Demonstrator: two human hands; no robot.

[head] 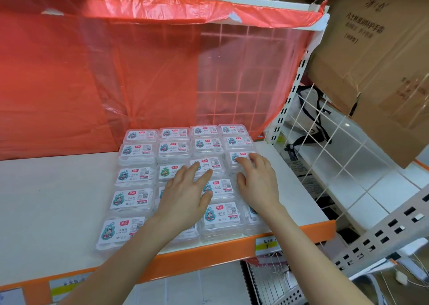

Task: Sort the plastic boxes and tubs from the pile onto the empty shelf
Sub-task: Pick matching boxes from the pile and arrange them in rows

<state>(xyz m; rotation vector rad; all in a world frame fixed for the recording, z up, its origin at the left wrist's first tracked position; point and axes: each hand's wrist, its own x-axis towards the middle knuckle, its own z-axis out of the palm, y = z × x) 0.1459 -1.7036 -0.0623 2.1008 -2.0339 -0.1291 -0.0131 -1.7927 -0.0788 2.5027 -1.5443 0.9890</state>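
We have clear floss-pick boxes (131, 199) gridded on the right of the shelf (53, 200). Our left hand (185, 194) and right hand (258, 184) rest on them, fingers (205, 174) straight and apart. The left side is unfilled, and we cannot see the pile.

A white shelf (58, 200) is carrying clear boxes (135, 173).
The boxes are lying flat, labels up, in tight touching rows toward the shelf's right end, running from its orange front edge (209, 256) to near the back.

Approx 20 plastic boxes (135, 175), few hidden, 1 left hand (185, 193), 1 right hand (257, 181), 1 shelf (58, 200)
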